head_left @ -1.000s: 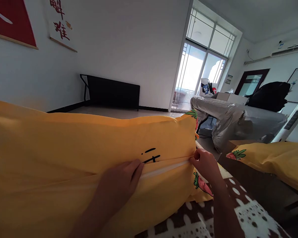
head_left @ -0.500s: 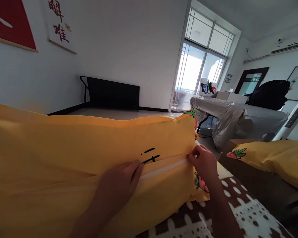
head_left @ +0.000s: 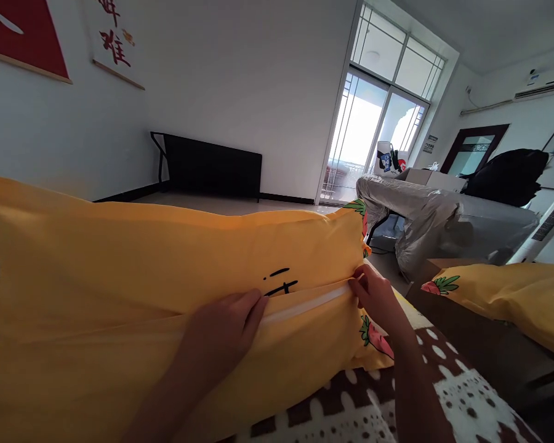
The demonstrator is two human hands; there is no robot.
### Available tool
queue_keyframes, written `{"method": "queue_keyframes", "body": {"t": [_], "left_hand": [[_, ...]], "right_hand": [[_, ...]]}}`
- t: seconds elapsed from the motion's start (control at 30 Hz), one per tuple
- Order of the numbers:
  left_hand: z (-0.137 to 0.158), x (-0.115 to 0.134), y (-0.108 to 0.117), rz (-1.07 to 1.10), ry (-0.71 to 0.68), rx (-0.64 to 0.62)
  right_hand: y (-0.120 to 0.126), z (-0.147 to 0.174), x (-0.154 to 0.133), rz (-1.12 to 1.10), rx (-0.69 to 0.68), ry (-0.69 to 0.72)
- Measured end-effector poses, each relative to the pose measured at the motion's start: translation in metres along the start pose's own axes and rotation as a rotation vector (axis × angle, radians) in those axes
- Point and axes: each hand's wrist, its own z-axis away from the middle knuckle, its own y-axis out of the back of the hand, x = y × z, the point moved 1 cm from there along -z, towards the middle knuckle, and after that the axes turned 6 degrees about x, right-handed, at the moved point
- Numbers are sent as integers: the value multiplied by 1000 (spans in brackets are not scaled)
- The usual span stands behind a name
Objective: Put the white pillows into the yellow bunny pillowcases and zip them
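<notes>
A large yellow pillow (head_left: 133, 258) with strawberry prints at its right corners fills the lower left, tilted up in front of me. Across its face runs a seam with a pale zipper strip (head_left: 307, 306). My left hand (head_left: 228, 326) is closed on the fabric along this seam, just below some black printed strokes. At the seam's right end, my right hand (head_left: 373, 295) pinches the cloth near the pillow's side edge. Whether a zipper pull sits between those fingertips is hidden.
Under the pillow lies a brown and white patterned cover (head_left: 471, 400). Another yellow pillow (head_left: 508, 295) rests at the right. Farther back stand a plastic-wrapped sofa (head_left: 443, 215) with a black bag (head_left: 508, 177) on it, and a black folded table (head_left: 212, 166) against the wall.
The pillow's upper edge sits slightly higher in view, and the background has shifted a little with my head. Both hands keep their hold at nearly the same places on the seam.
</notes>
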Motion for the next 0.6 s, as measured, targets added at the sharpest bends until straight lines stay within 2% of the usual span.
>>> {"method": "queue_keyframes", "body": {"t": [0.17,0.4,0.47,0.6], "left_hand": [[-1,-1,-1,-4,-14,-4],[-2,0,-1,-18,-25,8],[-2,0,-1,-19,-22,-1],[0,-1,-1,-24,-13,-11]], "right_hand": [[-3,-1,2,-8,-50,-77],[-14,1,-12,477,59,-114],[-13,1,-13,470,51,-93],[-8,-1,-7,278,13,13]]}}
